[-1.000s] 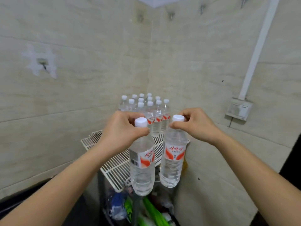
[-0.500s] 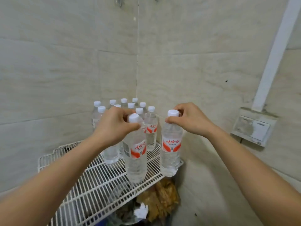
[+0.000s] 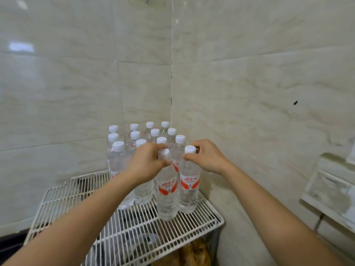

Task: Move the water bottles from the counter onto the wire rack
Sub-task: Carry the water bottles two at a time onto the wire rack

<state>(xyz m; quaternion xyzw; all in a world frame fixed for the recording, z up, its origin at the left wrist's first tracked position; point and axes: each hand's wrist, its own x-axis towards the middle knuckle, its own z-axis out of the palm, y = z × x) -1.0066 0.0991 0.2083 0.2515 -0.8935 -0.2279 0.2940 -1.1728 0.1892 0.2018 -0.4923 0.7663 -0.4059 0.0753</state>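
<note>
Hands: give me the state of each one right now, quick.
Left hand: closed around the neck of a water bottle standing on the wire rack.
Right hand: closed on the cap of the neighbouring bottle.

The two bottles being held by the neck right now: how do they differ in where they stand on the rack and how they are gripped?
The left-hand bottle stands nearer the camera, out in front; the right-hand bottle stands farther back, by the wall. The left hand wraps over its cap and hides most of it; the right hand pinches from the side, so its cap shows. Both are upright, clear, red-labelled, with bases at the wire rack.
</note>
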